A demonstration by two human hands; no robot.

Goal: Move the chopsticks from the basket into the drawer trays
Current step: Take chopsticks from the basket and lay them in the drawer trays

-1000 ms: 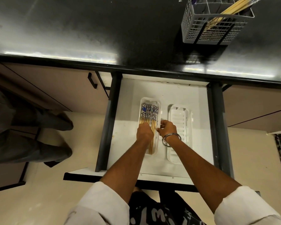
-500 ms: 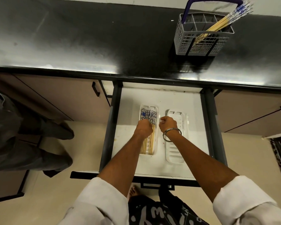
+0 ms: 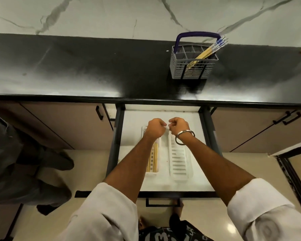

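Note:
A grey mesh basket (image 3: 176,70) with a blue handle stands on the black counter at the back right. Several yellow chopsticks with blue-patterned ends (image 3: 208,51) lean in it. Below, the white drawer (image 3: 197,178) is pulled out and holds two white trays. The left tray (image 3: 152,173) has several chopsticks (image 3: 154,156) lying lengthwise; the right tray (image 3: 180,160) holds nothing. My left hand (image 3: 155,127) and my right hand (image 3: 179,125) hover side by side over the trays' far ends, fingers curled, with nothing in either. A metal bangle circles my right wrist.
The black counter (image 3: 76,66) runs across the view, with a marble wall behind it. Closed cabinet doors with black handles (image 3: 99,113) flank the drawer. Another person's legs in dark trousers (image 3: 24,162) stand on the floor at the left.
Both hands have lifted off the chopsticks in the left tray and moved toward the drawer's far end. The camera has tilted up, bringing the whole basket and the wall into view.

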